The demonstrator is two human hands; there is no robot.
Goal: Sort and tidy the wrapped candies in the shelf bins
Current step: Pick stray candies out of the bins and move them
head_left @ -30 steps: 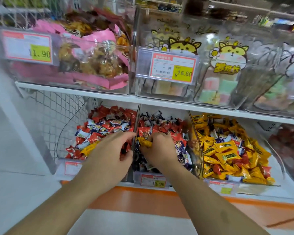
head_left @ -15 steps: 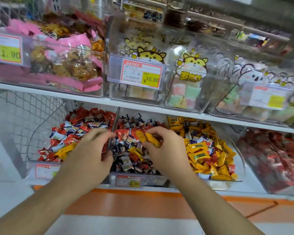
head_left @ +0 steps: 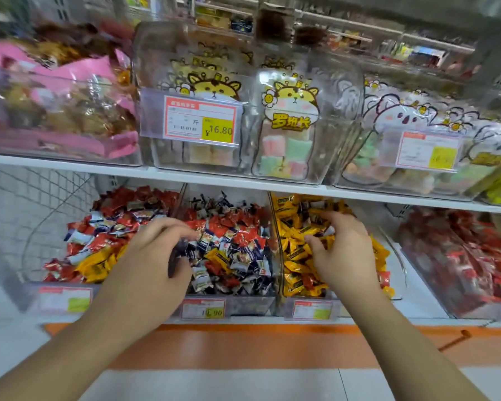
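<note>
A: In the middle bin (head_left: 229, 302), at about 4 o'clock from the left hand (head_left: 154, 253), lies a stray yellow candy (head_left: 219, 257) among the red and dark-blue ones.

B: And how is its long axis?

A: It runs roughly from 10 o'clock to 4 o'clock, so it points nearly toward the left fingertips (head_left: 185, 231). The left hand is clearly the nearer one. Its fingers are curled loosely over the pile, and I see nothing gripped in them.

B: What about the right hand (head_left: 344, 253)?

A: It is over the yellow bin (head_left: 310, 309), at 3 o'clock from the stray, with the clear divider between them. Its fingers are bent among the yellow wrappers (head_left: 295, 250). Whether it pinches one or has just let go, I cannot tell.

B: So which hand should take the stray?

A: I judge the left one: it would reach a little toward 4 o'clock and pinch across the short side. There are also some yellow candies in the left bin (head_left: 64, 299), at 8 o'clock from the left hand, near the front wall.
</note>
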